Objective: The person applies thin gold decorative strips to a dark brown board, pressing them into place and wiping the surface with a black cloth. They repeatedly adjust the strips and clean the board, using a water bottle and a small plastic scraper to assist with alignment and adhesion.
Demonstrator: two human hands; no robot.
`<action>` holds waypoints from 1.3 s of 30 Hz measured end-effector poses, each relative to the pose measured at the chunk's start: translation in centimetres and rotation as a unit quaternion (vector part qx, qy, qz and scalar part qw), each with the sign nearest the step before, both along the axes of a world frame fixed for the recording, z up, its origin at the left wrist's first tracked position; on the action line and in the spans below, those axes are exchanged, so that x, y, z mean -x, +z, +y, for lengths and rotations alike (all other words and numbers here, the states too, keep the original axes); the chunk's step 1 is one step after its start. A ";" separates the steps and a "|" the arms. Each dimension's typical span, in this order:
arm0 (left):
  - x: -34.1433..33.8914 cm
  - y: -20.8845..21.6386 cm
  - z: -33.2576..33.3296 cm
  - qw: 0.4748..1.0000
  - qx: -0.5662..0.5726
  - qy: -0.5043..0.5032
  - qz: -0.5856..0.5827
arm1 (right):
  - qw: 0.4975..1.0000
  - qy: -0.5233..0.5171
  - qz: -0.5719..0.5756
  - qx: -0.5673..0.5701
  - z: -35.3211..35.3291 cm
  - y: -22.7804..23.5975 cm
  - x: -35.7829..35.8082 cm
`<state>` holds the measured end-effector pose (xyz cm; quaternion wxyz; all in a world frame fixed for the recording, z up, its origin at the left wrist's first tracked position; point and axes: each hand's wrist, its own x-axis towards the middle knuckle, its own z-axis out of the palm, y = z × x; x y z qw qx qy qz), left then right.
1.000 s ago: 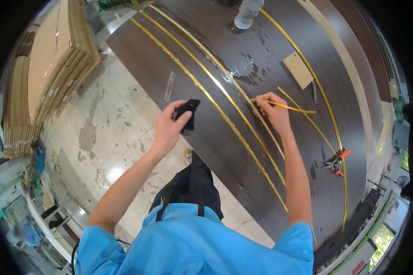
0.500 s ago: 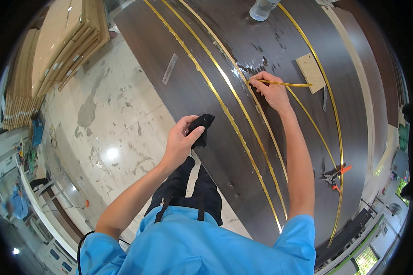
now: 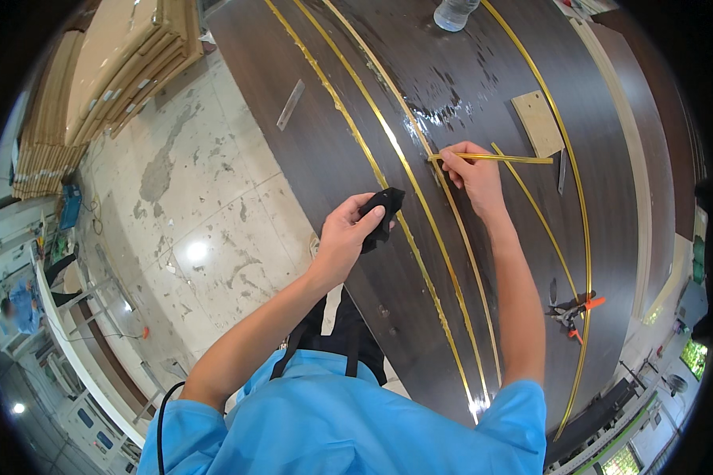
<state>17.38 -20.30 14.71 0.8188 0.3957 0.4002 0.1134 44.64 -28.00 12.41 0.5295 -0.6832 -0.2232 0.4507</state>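
My left hand [image 3: 345, 237] has its fingers closed round a bunched black cloth [image 3: 383, 219], above the near-left gold strip [image 3: 362, 141] on the dark brown panel [image 3: 317, 162]. With thumb and fingers my right hand [image 3: 480, 186] pinches a short, thin gold trim strip [image 3: 523, 160]. The left end of that strip is at the narrow groove line [image 3: 457, 207] in the panel, and the rest sticks out to the right. Whether the end touches the groove I cannot tell. Wet streaks [image 3: 444, 107] shine on the panel just beyond my right hand.
On the panel are a clear bottle [image 3: 453, 14], a small wooden block [image 3: 539, 124], a metal ruler [image 3: 291, 105], orange-handled pliers [image 3: 574, 313], a loose gold strip [image 3: 540, 212] and a long curved gold strip [image 3: 574, 178]. Stacked cardboard-wrapped boards [image 3: 119, 71] stand left on the tiled floor [image 3: 214, 158].
My left hand has moved right with the black cloth, over the panel. My right hand has shifted slightly right and nearer, and the short strip has moved with it.
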 end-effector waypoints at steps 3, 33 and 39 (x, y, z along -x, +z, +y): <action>-1.6 0.0 -1.0 0.993 0.103 0.062 -0.021 | 0.992 -0.085 0.084 -0.031 -1.5 2.0 2.2; -8.7 -2.4 2.6 0.858 -0.469 -0.045 0.202 | 0.983 -0.100 -0.146 0.052 1.0 -1.6 3.7; -9.3 -2.7 2.8 0.936 -0.302 -0.026 0.178 | 0.992 -0.124 0.018 0.026 1.2 -0.2 3.6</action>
